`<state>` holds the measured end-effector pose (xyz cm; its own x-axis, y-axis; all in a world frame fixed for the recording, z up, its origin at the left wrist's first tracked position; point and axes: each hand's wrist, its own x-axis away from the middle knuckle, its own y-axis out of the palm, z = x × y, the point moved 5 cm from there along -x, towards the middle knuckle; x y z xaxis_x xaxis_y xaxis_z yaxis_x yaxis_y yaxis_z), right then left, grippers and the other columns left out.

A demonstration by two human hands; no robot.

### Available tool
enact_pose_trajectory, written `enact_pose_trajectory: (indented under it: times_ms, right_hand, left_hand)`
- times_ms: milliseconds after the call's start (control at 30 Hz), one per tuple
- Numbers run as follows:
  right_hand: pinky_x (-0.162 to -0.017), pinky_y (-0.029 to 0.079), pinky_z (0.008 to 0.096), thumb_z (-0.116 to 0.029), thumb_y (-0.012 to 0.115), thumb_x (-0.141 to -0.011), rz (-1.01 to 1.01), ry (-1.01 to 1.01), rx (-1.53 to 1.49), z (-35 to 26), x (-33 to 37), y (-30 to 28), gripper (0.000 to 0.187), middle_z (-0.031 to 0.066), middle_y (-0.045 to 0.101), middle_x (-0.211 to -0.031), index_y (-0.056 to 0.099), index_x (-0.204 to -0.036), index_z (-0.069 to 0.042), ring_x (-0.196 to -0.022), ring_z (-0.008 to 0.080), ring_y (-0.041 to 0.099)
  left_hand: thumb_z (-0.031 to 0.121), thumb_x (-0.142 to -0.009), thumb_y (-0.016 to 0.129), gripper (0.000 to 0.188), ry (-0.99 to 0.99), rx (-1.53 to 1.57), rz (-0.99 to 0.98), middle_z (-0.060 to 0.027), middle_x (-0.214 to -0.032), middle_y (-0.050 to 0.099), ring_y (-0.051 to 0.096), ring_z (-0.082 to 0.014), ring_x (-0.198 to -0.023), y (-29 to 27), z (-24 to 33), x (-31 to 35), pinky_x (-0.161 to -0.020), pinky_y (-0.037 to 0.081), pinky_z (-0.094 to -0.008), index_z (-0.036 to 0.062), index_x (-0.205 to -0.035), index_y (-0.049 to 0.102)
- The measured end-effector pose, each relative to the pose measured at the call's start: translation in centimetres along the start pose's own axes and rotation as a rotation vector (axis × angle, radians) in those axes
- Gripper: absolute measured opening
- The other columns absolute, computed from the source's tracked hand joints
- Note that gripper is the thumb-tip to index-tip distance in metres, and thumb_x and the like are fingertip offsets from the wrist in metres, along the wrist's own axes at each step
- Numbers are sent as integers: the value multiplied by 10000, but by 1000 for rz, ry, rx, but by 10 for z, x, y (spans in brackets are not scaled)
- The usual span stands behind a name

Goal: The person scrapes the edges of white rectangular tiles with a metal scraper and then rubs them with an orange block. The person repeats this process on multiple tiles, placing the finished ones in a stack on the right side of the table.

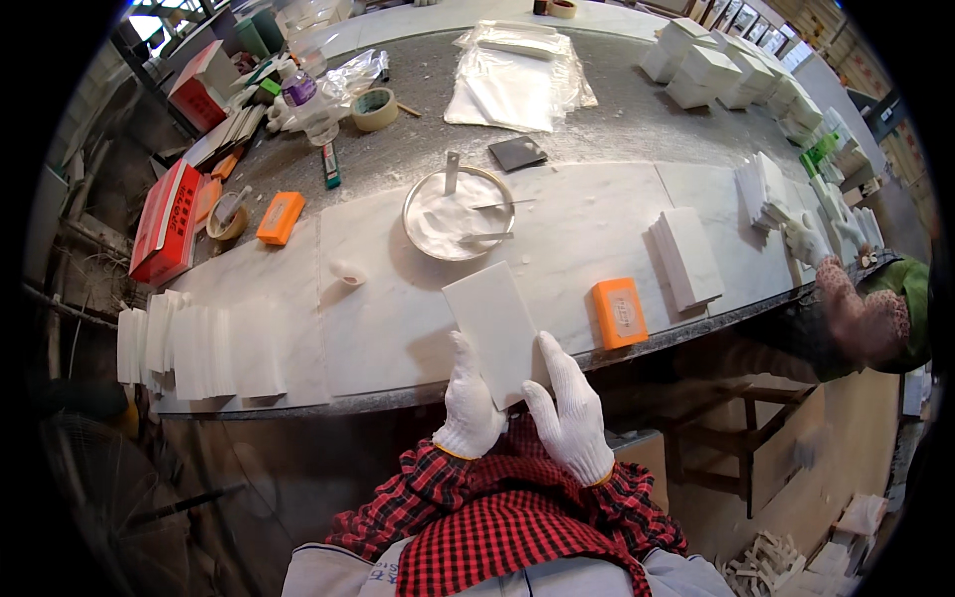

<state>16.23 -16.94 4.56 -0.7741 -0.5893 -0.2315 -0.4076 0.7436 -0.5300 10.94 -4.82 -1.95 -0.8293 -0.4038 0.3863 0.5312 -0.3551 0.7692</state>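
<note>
Left hand [472, 403], gloved, grips a white slab [497, 328] by its left edge; I note the slab at one o'clock from it. My right hand [570, 408] holds the opposite edge, slab at ten o'clock. Powder bowl [450, 255] stands beyond, at eleven.

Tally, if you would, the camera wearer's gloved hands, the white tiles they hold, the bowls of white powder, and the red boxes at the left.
Wearer's gloved hands: 2
White tile: 1
Powder bowl: 1
Red boxes: 2
Total: 6
</note>
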Motion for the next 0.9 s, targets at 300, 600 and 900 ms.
enact_pose_trajectory:
  times_ms: [300,600,900]
  right_hand:
    - [-958,567,411,-109,761,-919,118,-139,256,19,-66,0,536,196,676,-1310,625,-1435,-60,-1133,342,682]
    - [-823,562,410,-144,811,-825,-71,-446,660,0,-164,22,475,93,650,-1249,687,-1282,-186,-1051,311,656]
    - [-731,558,404,-92,744,-902,-38,-425,502,-7,-183,19,137,87,688,-925,752,-1039,-91,-858,306,683]
  left_hand:
    - [413,-1150,463,518,49,33,16,-99,-1436,590,581,-258,-1331,-31,43,6,-1143,484,-469,51,-1520,471]
    - [331,-1160,452,492,84,158,60,-96,-1488,546,537,-267,-1385,-39,62,-9,-1177,449,-472,42,-1557,429]
    - [364,-1149,468,549,88,158,84,-103,-1521,535,523,-275,-1404,-49,59,-19,-1195,425,-485,36,-1584,394]
